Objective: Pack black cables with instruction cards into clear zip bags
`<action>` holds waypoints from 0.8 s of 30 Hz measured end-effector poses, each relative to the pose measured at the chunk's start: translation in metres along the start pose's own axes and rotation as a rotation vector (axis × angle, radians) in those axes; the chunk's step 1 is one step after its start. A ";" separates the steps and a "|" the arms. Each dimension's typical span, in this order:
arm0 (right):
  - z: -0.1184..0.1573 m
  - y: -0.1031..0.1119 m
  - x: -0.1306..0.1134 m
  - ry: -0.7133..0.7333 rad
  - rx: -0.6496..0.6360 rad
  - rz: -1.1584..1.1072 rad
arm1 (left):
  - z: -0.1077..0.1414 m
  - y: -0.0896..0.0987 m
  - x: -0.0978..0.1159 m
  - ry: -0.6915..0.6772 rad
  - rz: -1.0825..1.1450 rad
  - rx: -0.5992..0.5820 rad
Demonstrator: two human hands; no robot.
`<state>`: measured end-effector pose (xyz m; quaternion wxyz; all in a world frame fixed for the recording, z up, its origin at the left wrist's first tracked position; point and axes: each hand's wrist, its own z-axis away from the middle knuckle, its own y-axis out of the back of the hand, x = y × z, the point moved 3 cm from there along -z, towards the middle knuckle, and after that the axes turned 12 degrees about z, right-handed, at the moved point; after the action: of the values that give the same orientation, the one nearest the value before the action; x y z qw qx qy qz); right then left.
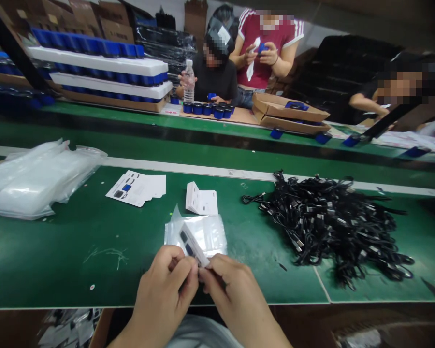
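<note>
My left hand (168,285) and my right hand (235,285) meet near the table's front edge, thumbs and fingers pinched together. Between them they grip the lower end of a small printed card (194,244), white with dark product pictures, held tilted. Whether a clear bag is also in the fingers, I cannot tell. Just behind the card lies a stack of clear plastic bags (213,232). Past that rests a small pile of folded white leaflets (206,202). A fanned spread of printed cards (141,187) lies further left.
A large heap of black USB cables (329,222) covers the right side of the green table (76,261). Plastic packs (39,174) lie at the left. Across the table, several people work among blue containers (206,109), a water bottle (189,84) and cardboard trays (290,113).
</note>
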<state>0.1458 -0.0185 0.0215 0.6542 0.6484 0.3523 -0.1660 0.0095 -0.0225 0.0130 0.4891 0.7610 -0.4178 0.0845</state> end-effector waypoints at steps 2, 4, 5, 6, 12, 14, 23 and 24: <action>-0.003 0.001 0.009 -0.093 0.142 -0.071 | -0.001 0.004 0.004 -0.013 0.042 0.015; -0.009 -0.006 0.016 -0.160 0.193 -0.228 | 0.000 0.006 0.007 -0.018 0.091 0.004; -0.012 -0.011 0.018 -0.176 0.157 -0.310 | 0.001 0.006 0.009 -0.018 0.113 -0.011; -0.015 -0.017 0.019 -0.189 0.097 -0.376 | 0.001 0.007 0.010 -0.009 0.134 -0.034; -0.027 -0.015 0.014 -0.083 -0.173 -0.249 | 0.001 0.002 0.002 0.143 0.252 -0.142; -0.034 0.005 0.018 0.093 -0.242 -0.014 | -0.001 -0.002 -0.006 0.218 0.275 -0.157; -0.092 0.079 0.092 -0.091 0.172 0.694 | -0.007 -0.016 -0.026 0.375 0.387 -0.151; -0.093 0.078 0.092 -0.071 0.145 0.680 | -0.007 -0.017 -0.026 0.377 0.390 -0.151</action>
<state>0.2393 0.1009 0.0248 0.6362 0.7672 0.0805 0.0144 0.0073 0.0003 -0.0084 0.5879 0.5986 -0.4630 0.2859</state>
